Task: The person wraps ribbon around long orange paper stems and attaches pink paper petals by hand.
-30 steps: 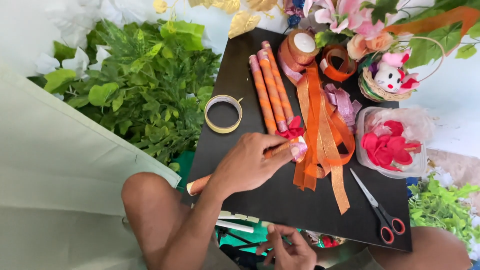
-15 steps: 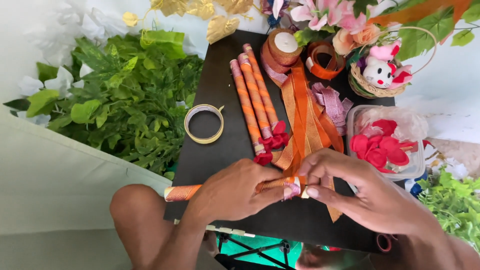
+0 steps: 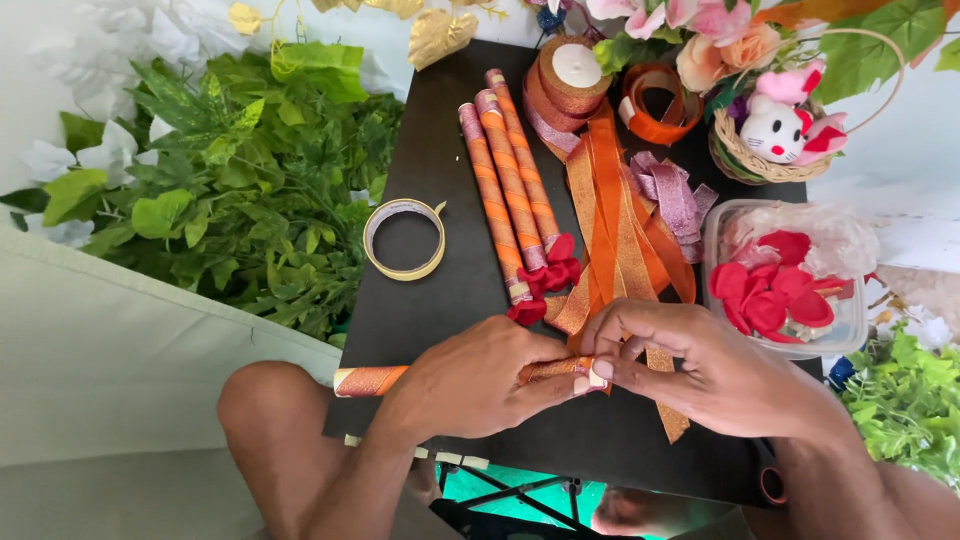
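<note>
We hold an orange ribbon-wrapped stick [image 3: 368, 380] lying crosswise near the front edge of the black tabletop [image 3: 440, 150]. Our left hand [image 3: 480, 385] is closed around its middle, so only the left end pokes out past the wrist, while our right hand [image 3: 700, 370] pinches the stick's right tip with thumb and fingertips, just touching the left hand's fingers. Both hands sit close together over the loose tails of orange ribbon [image 3: 615, 225] that trail down the board.

Just beyond our hands lie three finished sticks [image 3: 505, 185] side by side, each tipped with red petals. A roll of tape [image 3: 404, 238] sits apart to their left. Ribbon spools [image 3: 568, 75] stand at the far edge, a clear tub of red petals [image 3: 785, 280] to the right, and a small basket with a plush toy [image 3: 775, 125] behind it. Green artificial foliage [image 3: 240, 190] crowds the board's left side, with more at lower right.
</note>
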